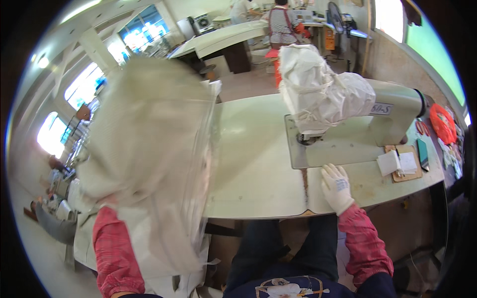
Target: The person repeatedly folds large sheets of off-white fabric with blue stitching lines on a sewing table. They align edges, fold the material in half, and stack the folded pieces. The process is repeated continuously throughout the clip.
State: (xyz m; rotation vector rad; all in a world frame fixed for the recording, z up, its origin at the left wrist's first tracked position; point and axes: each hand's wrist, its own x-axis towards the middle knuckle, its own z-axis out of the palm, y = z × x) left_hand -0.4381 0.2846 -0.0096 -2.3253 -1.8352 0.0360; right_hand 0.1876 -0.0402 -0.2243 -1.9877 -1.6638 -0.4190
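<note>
A large piece of off-white woven fabric (pixel 149 139) rises in a blurred, bulging heap over the left end of the sewing table. My left hand (pixel 108 201) is at its lower left side and seems to grip it; the fingers are mostly covered by the cloth and smeared. On the pale tabletop (pixel 248 164), my right hand (pixel 337 188) in a white glove lies flat near the front edge, fingers stretched out, holding nothing. Just beyond it is an industrial sewing machine (pixel 402 102), its head wrapped in a crumpled white cover (pixel 323 89).
At the table's right end lie a clipboard with paper pads (pixel 408 166), a green phone-like slab (pixel 422 153) and red-handled scissors (pixel 422 128). A red plastic bag (pixel 442 124) sits beyond them. Farther off, a person in stripes (pixel 282 25) stands by another long table (pixel 218 42).
</note>
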